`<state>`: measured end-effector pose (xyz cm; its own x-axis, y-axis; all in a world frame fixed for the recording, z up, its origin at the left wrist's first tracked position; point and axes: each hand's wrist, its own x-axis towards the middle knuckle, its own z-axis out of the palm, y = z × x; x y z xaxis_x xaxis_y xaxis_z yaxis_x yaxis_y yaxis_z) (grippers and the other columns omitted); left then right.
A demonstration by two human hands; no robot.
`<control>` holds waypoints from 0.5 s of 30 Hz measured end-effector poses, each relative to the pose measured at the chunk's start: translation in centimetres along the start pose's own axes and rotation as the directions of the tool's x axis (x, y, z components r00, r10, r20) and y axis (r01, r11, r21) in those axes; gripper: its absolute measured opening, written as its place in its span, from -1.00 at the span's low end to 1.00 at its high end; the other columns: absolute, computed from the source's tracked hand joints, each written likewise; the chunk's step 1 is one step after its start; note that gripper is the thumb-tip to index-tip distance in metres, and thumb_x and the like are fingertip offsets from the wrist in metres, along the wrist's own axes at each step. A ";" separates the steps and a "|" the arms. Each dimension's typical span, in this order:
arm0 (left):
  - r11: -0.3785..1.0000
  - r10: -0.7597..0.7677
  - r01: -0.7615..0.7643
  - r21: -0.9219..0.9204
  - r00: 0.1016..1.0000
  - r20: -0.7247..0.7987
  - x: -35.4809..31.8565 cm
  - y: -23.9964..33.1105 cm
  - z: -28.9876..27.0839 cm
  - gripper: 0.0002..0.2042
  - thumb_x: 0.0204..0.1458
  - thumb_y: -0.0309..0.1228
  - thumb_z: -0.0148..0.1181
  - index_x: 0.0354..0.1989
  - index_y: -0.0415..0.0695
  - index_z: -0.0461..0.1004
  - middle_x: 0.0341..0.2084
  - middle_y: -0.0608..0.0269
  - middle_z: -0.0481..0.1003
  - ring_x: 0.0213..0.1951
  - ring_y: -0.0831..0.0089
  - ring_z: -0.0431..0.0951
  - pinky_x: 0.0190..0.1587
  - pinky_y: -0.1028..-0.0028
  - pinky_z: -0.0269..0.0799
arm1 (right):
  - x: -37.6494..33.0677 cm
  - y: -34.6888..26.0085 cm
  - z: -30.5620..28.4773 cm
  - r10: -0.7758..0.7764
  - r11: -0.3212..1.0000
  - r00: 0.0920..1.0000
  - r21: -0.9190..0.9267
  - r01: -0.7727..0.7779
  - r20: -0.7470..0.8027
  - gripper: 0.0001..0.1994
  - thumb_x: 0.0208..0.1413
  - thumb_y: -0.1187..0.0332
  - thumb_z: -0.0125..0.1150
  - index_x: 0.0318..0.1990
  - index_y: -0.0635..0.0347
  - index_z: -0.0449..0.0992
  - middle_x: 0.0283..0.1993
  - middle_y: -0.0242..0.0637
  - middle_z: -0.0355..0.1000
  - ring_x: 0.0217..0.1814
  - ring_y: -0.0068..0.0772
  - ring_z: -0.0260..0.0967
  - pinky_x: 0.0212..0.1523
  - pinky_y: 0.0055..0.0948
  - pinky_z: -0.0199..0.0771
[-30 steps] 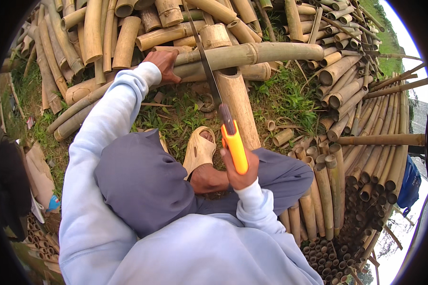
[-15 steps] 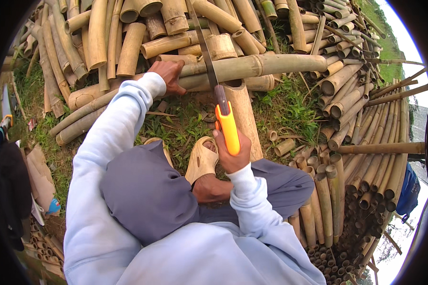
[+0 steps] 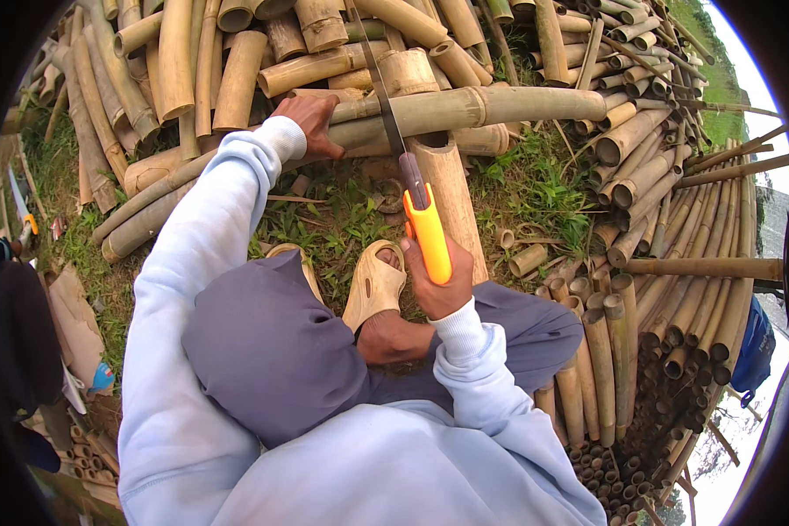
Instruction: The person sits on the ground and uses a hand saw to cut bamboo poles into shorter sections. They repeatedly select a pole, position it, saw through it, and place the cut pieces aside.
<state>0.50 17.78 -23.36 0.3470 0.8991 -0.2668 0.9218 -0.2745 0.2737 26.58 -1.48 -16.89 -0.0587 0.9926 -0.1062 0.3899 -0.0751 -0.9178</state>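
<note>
The bamboo pile (image 3: 177,61) ran off past the upper rim, and the bamboo stack (image 3: 644,136) on the right sank, lower down, into shadow where single tubes were hard to tell apart. The person's pale blue sweatshirt (image 3: 351,465) was cut off by the lower edge; the grey trousers (image 3: 272,351) bulged at the knee and hid most of the left foot. Across the top of the work lay the bamboo poles (image 3: 535,103), side by side over a thick bamboo post (image 3: 454,202), their left part covered by hand and sleeve. At the left rim a co-worker in dark clothing (image 3: 17,324) was mostly lost in the black border. The saw (image 3: 409,167) crossed the poles, its tip beyond the upper edge; whether its teeth had bitten in could not be told. The blue bag (image 3: 754,351) carried faint marks, too small to read. The hands were apart: the right hand (image 3: 458,280) was closed round the orange handle, and the left hand (image 3: 311,123) was clamped over the poles left of the blade, its fingertips hidden. A blue-and-white scrap (image 3: 103,377) was too blurred to make out.
</note>
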 end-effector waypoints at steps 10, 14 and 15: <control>0.999 -0.016 0.018 -0.032 0.999 0.039 0.2 0.0 0.8 -0.26 -0.29 0.00 0.47 0.02 -0.28 0.47 -0.26 -0.23 0.62 -0.13 -0.12 0.64 0.00 0.10 0.55 | -4.7 0.2 -2.3 -0.046 0.993 0.999 -0.106 0.045 -0.007 -0.87 0.19 0.53 0.27 -0.15 0.37 0.63 -0.43 -0.11 0.59 -0.43 -0.33 0.59 -0.39 -0.38 0.52; 0.999 0.009 -0.008 -0.046 1.000 0.021 1.0 0.0 0.1 -0.25 -0.32 0.01 0.47 0.03 -0.24 0.48 -0.22 -0.25 0.62 -0.11 -0.14 0.64 0.03 0.08 0.53 | 3.7 0.0 1.3 -0.065 0.996 0.997 0.062 0.068 -0.039 -0.87 0.25 0.44 0.32 -0.24 0.33 0.54 -0.57 -0.33 0.40 -0.55 -0.56 0.37 -0.48 -0.46 0.37; 1.000 0.017 -0.017 0.001 1.000 -0.003 0.7 -0.3 0.0 -0.25 -0.34 0.02 0.46 0.03 -0.22 0.49 -0.21 -0.24 0.62 -0.10 -0.14 0.63 0.05 0.08 0.53 | 2.6 0.1 1.5 -0.037 0.996 0.999 0.074 0.040 -0.038 -0.87 0.24 0.43 0.33 -0.23 0.33 0.54 -0.56 -0.33 0.40 -0.54 -0.56 0.36 -0.48 -0.45 0.38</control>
<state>0.46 18.46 -23.66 0.3621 0.8953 -0.2594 0.9160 -0.2901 0.2772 25.09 0.99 -17.84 -0.0378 0.9976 -0.0575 0.3184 -0.0425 -0.9470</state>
